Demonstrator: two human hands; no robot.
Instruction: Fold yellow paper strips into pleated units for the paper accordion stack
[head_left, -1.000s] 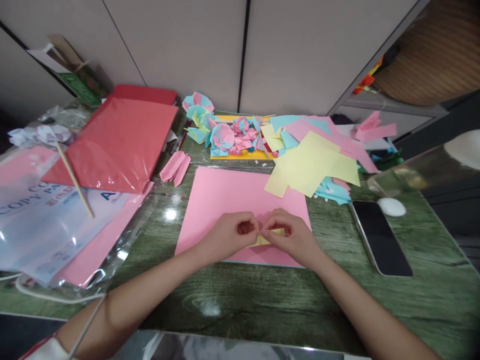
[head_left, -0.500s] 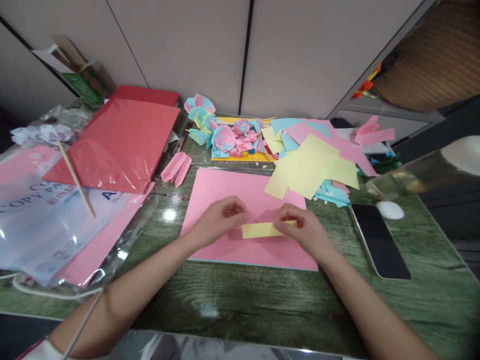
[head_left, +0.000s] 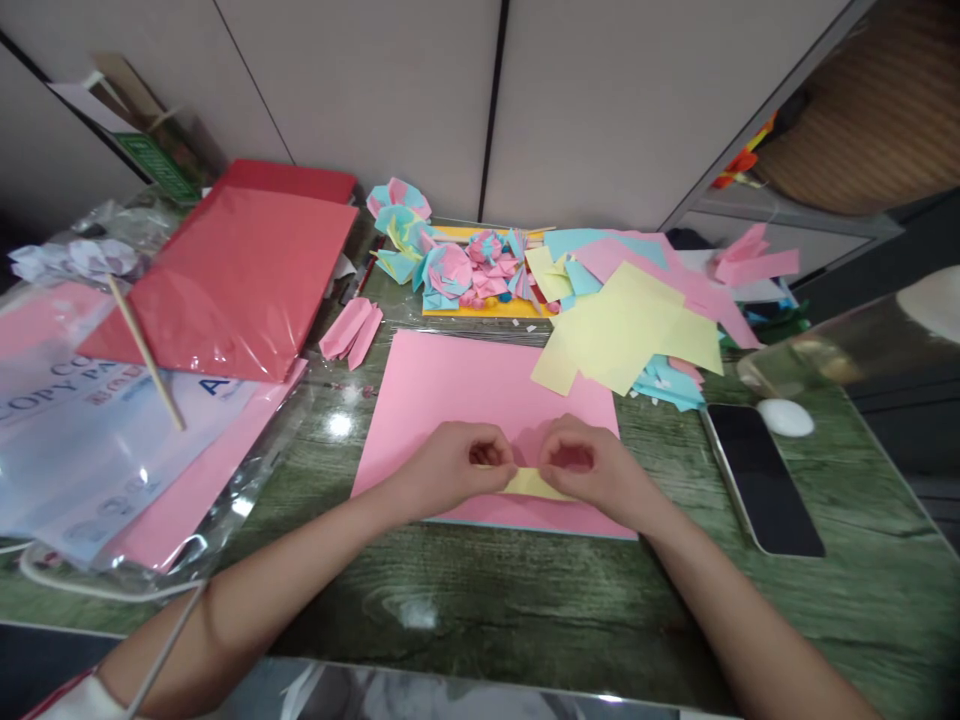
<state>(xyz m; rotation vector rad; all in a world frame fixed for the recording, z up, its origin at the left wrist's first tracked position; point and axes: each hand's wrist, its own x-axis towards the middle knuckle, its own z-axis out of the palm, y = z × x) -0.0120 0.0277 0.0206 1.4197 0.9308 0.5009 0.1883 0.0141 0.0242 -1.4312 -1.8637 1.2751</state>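
A narrow yellow paper strip (head_left: 534,484) lies across the lower part of a pink sheet of paper (head_left: 457,375). My left hand (head_left: 466,462) pinches the strip's left part between thumb and fingertips. On the other side, my right hand (head_left: 592,465) pinches it too, so only a short middle stretch shows between the hands. Both ends of the strip are mostly covered by my fingers. Under the pink sheet a thin pale blue edge peeks out at the front.
Yellow sheets (head_left: 630,325) overlap the pink sheet's top right corner. Folded paper flowers (head_left: 457,265) stand behind. A phone (head_left: 763,480) and a white mouse-like object (head_left: 785,417) lie right. Left are a red paper pack (head_left: 232,280), a wooden stick (head_left: 146,352) and a folded pink piece (head_left: 351,331).
My left hand has moved right and down and taken hold of the strip. My right hand has shifted slightly toward me, and the strip has come nearer the front edge of the sheet.
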